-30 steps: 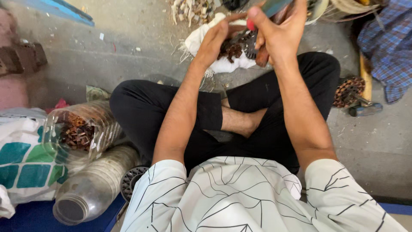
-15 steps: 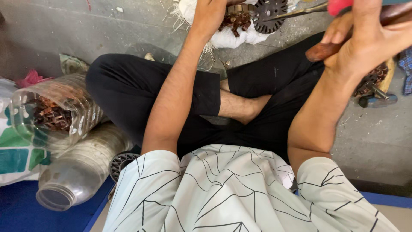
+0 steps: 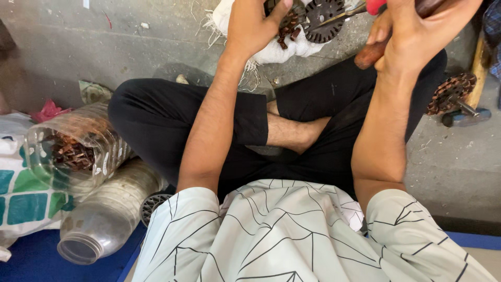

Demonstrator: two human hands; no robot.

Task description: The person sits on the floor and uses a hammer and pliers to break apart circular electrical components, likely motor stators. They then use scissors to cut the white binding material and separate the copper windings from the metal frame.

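I sit cross-legged on a concrete floor. My left hand presses on a dark round motor core with copper windings, which rests on a white cloth in front of my legs. My right hand is raised at the top right and grips a brown wooden handle; a red-handled tool with a metal shaft points from that hand toward the core. The upper parts of both hands are cut off by the frame edge.
Two clear plastic jars lie on their sides at my left: one holds copper scraps, the other looks empty. A patterned bag sits beside them. Another copper-wound core lies at the right by a wooden piece.
The view has tilted down and shifted. My right hand moved from beside the left hand up and out to the right, lifting the wooden handle. My left hand stays on the core.
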